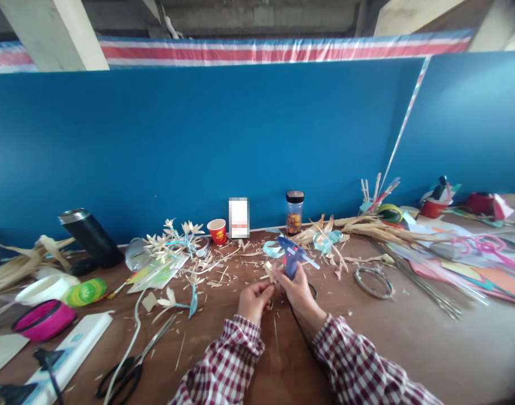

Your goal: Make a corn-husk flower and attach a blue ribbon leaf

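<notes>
My right hand is wrapped around the handle of a blue hot glue gun, whose clear glue stick sticks out to the right. Close beside it, my left hand is closed in a pinch on a small pale piece of corn husk. The fingertips of both hands nearly meet at this piece, and its lower part is hidden by the fingers. Light-blue ribbon lies just behind the glue gun, and husk scraps are strewn around it.
Husk flowers, a red paper cup and a lidded jar stand along the blue partition. Black-handled scissors and a white power strip lie left; a wire ring and metal rods lie right.
</notes>
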The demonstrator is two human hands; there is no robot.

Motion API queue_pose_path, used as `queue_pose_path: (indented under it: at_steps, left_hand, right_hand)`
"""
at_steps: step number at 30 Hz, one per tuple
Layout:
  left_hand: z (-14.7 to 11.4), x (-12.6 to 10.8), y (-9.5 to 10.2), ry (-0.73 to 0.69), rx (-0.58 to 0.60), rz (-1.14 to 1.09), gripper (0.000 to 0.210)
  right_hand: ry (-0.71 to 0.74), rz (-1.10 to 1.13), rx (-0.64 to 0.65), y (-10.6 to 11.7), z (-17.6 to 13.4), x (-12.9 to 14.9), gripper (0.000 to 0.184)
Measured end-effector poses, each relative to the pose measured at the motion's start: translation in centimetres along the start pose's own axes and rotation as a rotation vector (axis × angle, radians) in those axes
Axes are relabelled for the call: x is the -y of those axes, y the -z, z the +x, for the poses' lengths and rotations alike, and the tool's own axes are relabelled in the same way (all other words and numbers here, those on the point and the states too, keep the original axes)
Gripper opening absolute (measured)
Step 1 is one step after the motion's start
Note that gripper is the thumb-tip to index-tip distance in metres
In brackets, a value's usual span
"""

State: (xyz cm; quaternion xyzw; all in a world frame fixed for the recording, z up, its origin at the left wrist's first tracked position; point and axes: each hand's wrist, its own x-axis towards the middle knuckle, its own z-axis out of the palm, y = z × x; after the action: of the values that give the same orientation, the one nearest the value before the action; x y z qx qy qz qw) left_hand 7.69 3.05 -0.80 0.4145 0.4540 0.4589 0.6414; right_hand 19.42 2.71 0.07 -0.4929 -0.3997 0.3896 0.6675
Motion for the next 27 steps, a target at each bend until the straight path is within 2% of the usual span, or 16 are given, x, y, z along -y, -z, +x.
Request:
queue_pose_path:
  at_steps: [7, 12, 20, 27]
  left_hand:
    - [0.0, 0.2, -0.2, 0.015, -0.067, 0.019, 0.038]
    - [-0.3, -0.1, -0.3, 0.005, -0.02, 0.077, 0.041]
    - [-0.6, -0.3, -0.4, 0.107, 0.088, -0.11, 0.038]
    - [-1.1, -0.7, -0.7, 0.103, 0.136, -0.052, 0.038]
  right_hand:
    - [-0.03, 0.014, -0.004, -0.1, 0.0, -0.1, 0.037]
    - [-0.034, 0.029, -0.015, -0.1, 0.0, -0.2, 0.037]
    - [-0.027, -0.012, -0.038, 0.0, 0.2, -0.1, 0.038]
    - [-0.037, -0.037, -0.032, 0.0, 0.2, -0.2, 0.035]
